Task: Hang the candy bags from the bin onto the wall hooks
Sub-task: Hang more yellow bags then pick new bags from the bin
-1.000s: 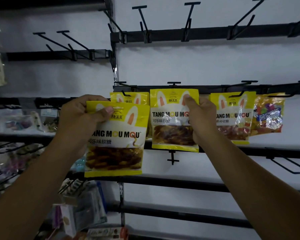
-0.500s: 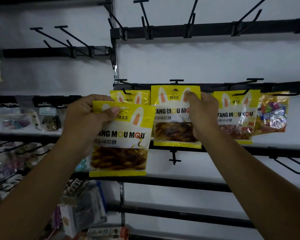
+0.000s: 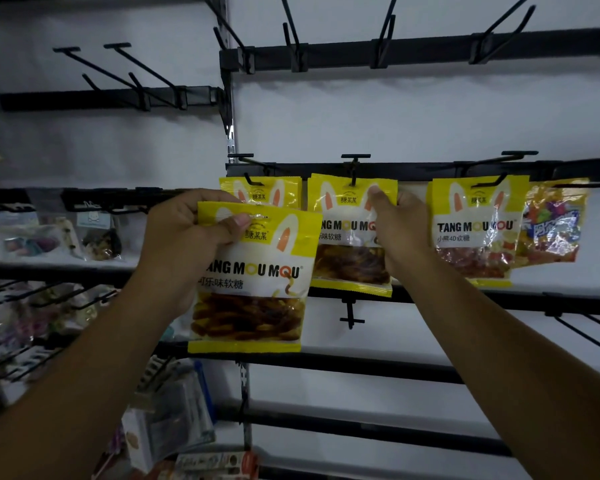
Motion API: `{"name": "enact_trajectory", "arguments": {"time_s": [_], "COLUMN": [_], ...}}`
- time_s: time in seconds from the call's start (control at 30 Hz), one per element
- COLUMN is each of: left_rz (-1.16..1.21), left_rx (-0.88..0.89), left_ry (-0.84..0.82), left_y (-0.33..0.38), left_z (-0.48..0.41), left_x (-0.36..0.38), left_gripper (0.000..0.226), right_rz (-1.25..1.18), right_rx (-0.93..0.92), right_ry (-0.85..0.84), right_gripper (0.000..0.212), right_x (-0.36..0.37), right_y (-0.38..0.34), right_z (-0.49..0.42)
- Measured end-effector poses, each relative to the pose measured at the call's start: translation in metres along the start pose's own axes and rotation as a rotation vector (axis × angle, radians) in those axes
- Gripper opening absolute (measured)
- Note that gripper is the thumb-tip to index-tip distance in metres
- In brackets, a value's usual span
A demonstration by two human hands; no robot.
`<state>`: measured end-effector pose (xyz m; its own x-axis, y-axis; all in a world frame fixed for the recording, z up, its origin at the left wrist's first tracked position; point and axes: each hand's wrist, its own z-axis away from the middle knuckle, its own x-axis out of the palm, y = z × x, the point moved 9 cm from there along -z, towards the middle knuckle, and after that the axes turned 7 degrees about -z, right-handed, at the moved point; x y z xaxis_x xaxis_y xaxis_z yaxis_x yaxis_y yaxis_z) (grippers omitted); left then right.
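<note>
— We only have the head view. What changes at the wall?

— The middle bag (image 3: 347,237). A second ago our right hand (image 3: 400,233) holds it just in front of the middle hook (image 3: 354,168). Now the bag looks smaller and nearer the wall, and the hook's dark wire shows in front of its top edge. We judge that the hole is on the wire and the bag has slid back along it.

— Is the hand off it?

— No. The thumb lies on the front near the upper right corner and the fingers go behind. We are pinching it, not letting go.

— And our left hand (image 3: 184,237)?

— It grips the second bag (image 3: 253,271) by the top, with the thumb pressed just beside the hang hole and the fingers curled behind. That bag is in the air in front of the rail, overlapping the bag on the left hook (image 3: 260,194). It has drifted a little to the right.

— Where does that leave us?

— One bag is as good as hung, we think. A yellow bag (image 3: 478,230) and a colourful bag (image 3: 551,223) hang further right. The second bag has no hook yet, and the top hooks (image 3: 381,36) are bare. The bin is out of view, so we cannot tell how many bags remain.
</note>
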<state>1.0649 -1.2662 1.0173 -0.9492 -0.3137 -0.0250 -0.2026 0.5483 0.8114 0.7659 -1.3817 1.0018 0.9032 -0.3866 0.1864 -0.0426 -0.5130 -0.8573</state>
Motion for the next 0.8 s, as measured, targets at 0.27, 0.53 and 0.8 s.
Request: {"name": "enact_trajectory", "arguments": {"time_s": [0.27,0.53,0.8], "left_rz": [-0.020,-0.041,-0.037], "left_rx": [-0.037,-0.039,-0.049], "left_ry": [0.001,-0.004,0.009], "left_y": [-0.011,-0.014,-0.013], "left_z": [-0.001,0.001,0.000], "left_x": [0.004,0.007,0.010], "left_gripper": [0.018,0.017,0.018], "right_rz": [0.079,0.097,0.387], "right_rx": [-0.061,-0.114,-0.297], "right_ry": [0.023,0.002,-0.018], "right_gripper": [0.036,0.036,0.038], "right_x": [0.001,-0.003,-0.008], "right_y": [-0.001,-0.003,-0.022], "right_z": [-0.008,-0.012,0.000]}}
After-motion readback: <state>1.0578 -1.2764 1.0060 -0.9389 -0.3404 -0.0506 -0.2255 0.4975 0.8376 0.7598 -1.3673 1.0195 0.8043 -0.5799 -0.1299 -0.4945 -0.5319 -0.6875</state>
